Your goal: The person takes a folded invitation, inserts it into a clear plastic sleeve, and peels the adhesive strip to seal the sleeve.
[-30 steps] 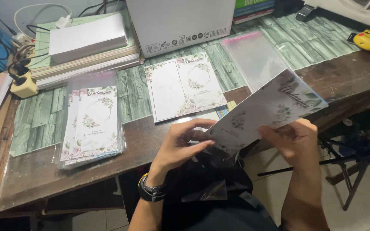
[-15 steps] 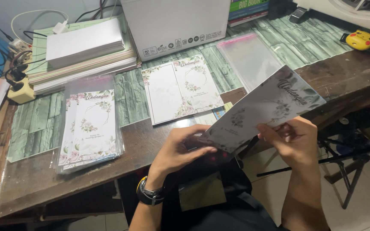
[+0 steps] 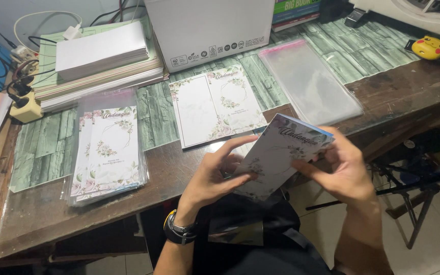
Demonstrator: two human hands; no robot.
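Both of my hands hold a floral printed card (image 3: 280, 153) above my lap, just in front of the wooden table's edge. My left hand (image 3: 215, 175) grips its lower left side, fingers spread along the card's edge. My right hand (image 3: 345, 170) pinches its right side. The card is tilted, its top corner pointing to the right. An unfolded floral card (image 3: 215, 104) lies flat on the table just beyond my hands.
A pile of cards in clear sleeves (image 3: 108, 147) lies at the left. Empty clear sleeves (image 3: 309, 81) lie at the right. A white cardboard box (image 3: 210, 28) stands behind, stacked paper (image 3: 100, 56) at back left, a yellow toy (image 3: 431, 47) far right.
The card has been turned and drawn closer between my hands, now shorter and more folded looking than the long sheet held before. My hands sit nearer together.
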